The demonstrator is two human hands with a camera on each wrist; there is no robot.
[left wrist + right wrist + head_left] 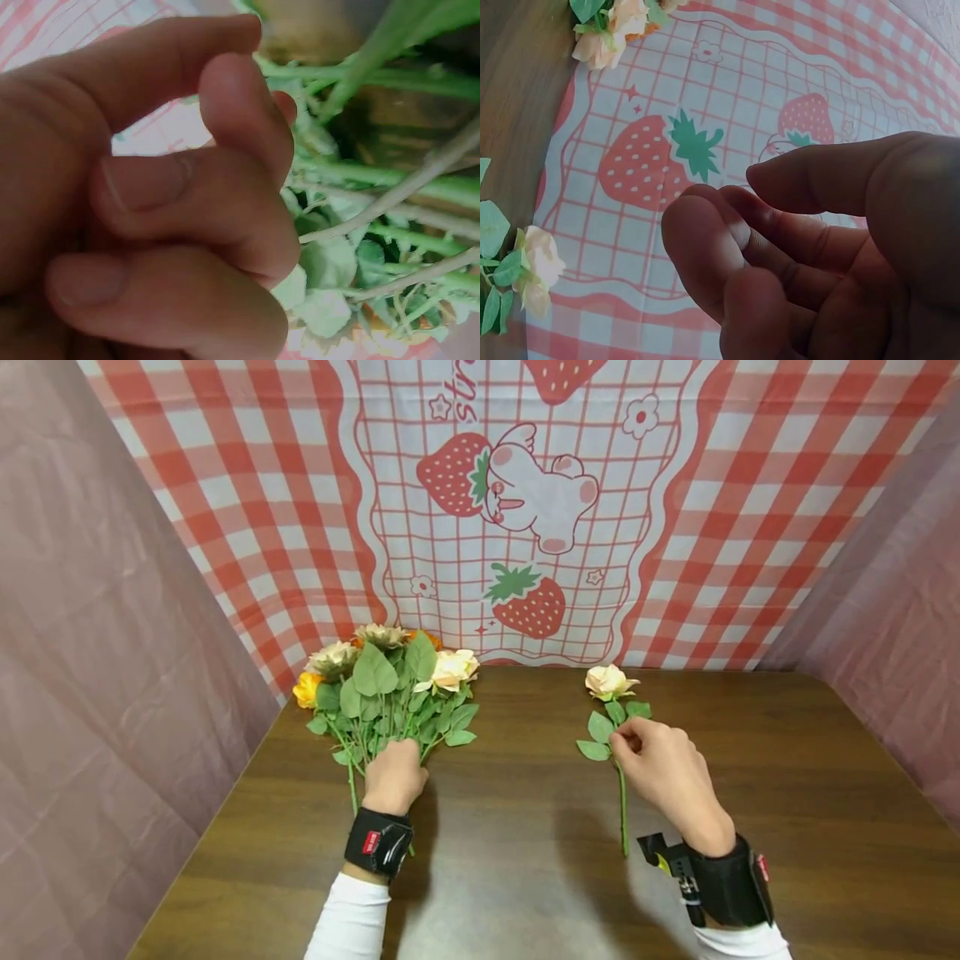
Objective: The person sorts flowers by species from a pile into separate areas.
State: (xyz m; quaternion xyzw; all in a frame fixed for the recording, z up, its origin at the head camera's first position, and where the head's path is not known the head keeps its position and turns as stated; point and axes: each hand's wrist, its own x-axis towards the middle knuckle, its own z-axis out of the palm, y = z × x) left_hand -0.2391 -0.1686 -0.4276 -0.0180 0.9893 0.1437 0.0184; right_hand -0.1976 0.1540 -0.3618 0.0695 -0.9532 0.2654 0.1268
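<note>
My left hand (394, 777) is over the stems of a bunch of artificial flowers (375, 679) at the back left, fingers curled. In the left wrist view several stems (420, 184) run just beyond the left fingers (225, 202); whether a stem is pinched at the fingertips is hidden. A cream rose (609, 682) with a green stem and leaves lies right of centre, its bloom towards the back. My right hand (667, 768) is above its stem, thumb and index bent close. The right wrist view shows a gap between the right thumb and fingers (697, 232), nothing between them.
The brown wooden table (510, 827) meets a strawberry-print checked cloth (720, 610) hanging at the back. Pinkish drapes (112, 652) hang on both sides. Each wrist wears a black band (380, 841); a small device sticks out from the right one.
</note>
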